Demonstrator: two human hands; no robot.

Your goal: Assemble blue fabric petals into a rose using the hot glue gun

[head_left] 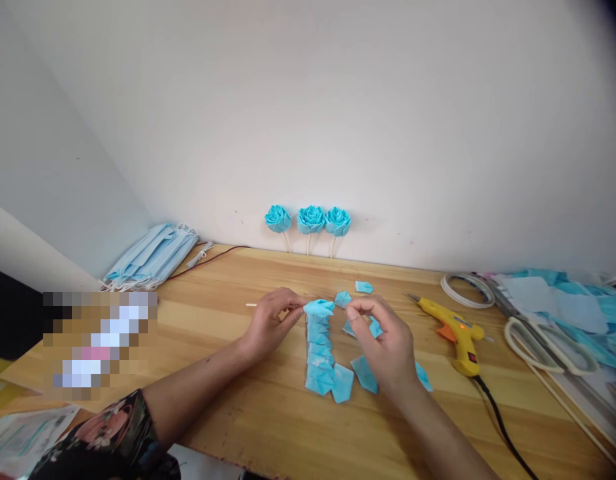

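My left hand (274, 319) pinches a thin wooden stick (251, 305), whose pale end sticks out to the left behind the hand. At its fingertips is a folded light-blue piece (319, 307), lying at the far end of a row of overlapping folded blue petals (319, 353). Thumb and index finger of my right hand (385, 337) are pressed together just right of that piece; anything between them is too small to make out. Loose folded blue petals lie around the right hand, such as one petal (343, 385) beside the row's near end and another petal (365, 287) farther back.
Three blue flowers on sticks (311, 220) lean on the back wall. A yellow glue gun (455, 330) with a black cord lies right, near scissors (548, 347), a white tape roll (467, 291) and blue fabric (578, 310). Face masks (153, 257) are stacked at the left.
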